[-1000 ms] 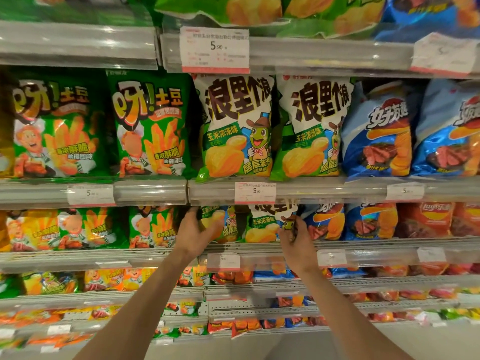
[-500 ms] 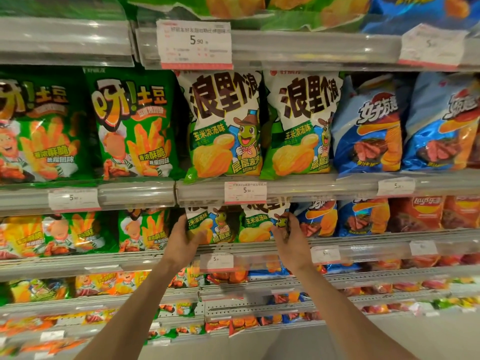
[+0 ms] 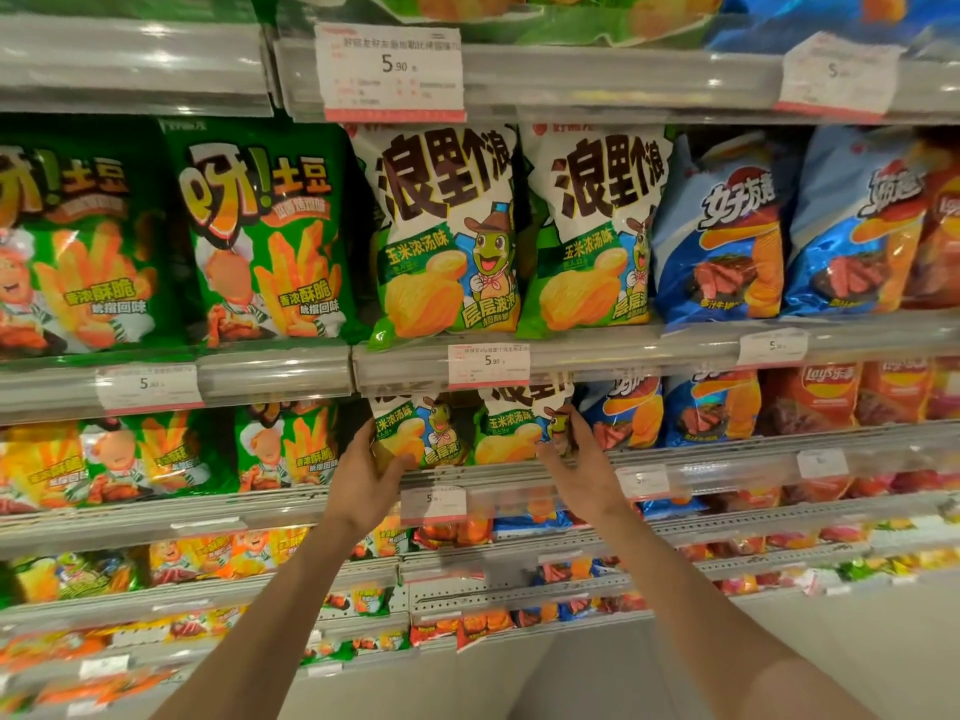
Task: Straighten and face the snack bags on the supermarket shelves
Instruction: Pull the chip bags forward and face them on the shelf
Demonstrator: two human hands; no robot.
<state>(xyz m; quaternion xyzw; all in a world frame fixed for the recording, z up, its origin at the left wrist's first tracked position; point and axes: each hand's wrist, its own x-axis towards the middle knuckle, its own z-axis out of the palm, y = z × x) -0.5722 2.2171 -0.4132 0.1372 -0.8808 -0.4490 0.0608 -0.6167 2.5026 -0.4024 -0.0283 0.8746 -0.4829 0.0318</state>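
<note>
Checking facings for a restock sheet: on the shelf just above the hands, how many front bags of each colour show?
Green fries bags: 2
White turtle bags: 2
Blue bags: 2
Red bag, cut off at right edge: 1
Total: 7

two white-and-green snack bags with a cartoon turtle stand side by side on the lower shelf (image 3: 519, 472), tops hidden behind the price rail above. the left bag (image 3: 415, 433) leans slightly, gripped at its left edge; the right bag (image 3: 511, 433) stands upright, pinched at its right edge.
</note>
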